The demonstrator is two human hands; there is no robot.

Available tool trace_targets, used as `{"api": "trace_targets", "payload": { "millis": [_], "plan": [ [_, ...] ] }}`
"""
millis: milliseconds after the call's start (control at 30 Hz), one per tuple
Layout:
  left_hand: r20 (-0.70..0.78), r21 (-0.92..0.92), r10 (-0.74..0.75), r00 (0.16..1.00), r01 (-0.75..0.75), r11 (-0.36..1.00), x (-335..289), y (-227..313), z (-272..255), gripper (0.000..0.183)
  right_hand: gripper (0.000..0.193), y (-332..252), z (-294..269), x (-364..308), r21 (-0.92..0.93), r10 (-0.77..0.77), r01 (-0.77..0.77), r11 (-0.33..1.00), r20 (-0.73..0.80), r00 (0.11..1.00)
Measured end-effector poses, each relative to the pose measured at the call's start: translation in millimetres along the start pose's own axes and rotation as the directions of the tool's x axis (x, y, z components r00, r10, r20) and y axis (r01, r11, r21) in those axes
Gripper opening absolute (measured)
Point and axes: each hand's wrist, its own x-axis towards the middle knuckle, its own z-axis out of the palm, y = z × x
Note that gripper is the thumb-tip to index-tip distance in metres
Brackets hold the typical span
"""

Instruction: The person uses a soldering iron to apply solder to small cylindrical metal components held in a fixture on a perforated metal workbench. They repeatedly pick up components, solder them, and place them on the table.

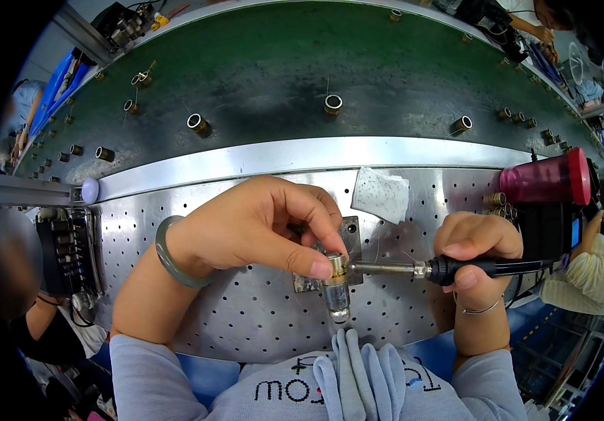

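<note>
My left hand pinches a small brass-coloured ring between thumb and forefinger. The ring sits at the upper end of a shiny metal post with a rounded lower end. In my right hand is a soldering iron with a black handle, pointing left. Its metal tip reaches the ring's right side; whether it touches cannot be told. Beneath my left fingers lies a dark metal block, partly hidden. A worn white pad lies just beyond it on the perforated metal worktop.
Past a metal rail, a green conveyor belt carries several small brass cylinders, one straight ahead. A pink translucent cup lies sideways at right, beside a black box. Other people work at both sides.
</note>
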Motion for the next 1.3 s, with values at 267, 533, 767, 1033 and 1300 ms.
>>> {"api": "trace_targets", "payload": {
  "millis": [267, 533, 767, 1033, 1300],
  "plan": [
    [-0.008, 0.011, -0.002, 1.0, 0.002, 1.0, 0, 0, 0, 0.028, 0.023, 0, 2, 0, 0.059, 0.051, -0.049, 0.997, -0.02, 0.999],
    [-0.013, -0.001, -0.007, 1.0, 0.007, 1.0, 0, 0, 0, 0.028, 0.024, 0, 2, 1, 0.051, 0.045, -0.045, 0.998, 0.0, 0.999],
    [-0.016, -0.007, 0.007, 1.0, -0.007, 1.0, 1, -2, -1, 0.028, 0.023, 4, -2, 5, 0.032, -0.02, 0.018, 0.999, 0.088, 0.996],
    [-0.025, -0.007, -0.005, 1.0, 0.005, 1.0, 1, 0, 0, 0.027, 0.026, 5, -9, 10, -0.009, -0.098, 0.102, 0.995, 0.212, 0.972],
    [-0.04, 0.013, -0.035, 0.999, 0.035, 0.999, -1, 5, 4, 0.025, 0.028, 6, -9, 11, 0.002, -0.125, 0.127, 0.992, 0.201, 0.972]
  ]
}}
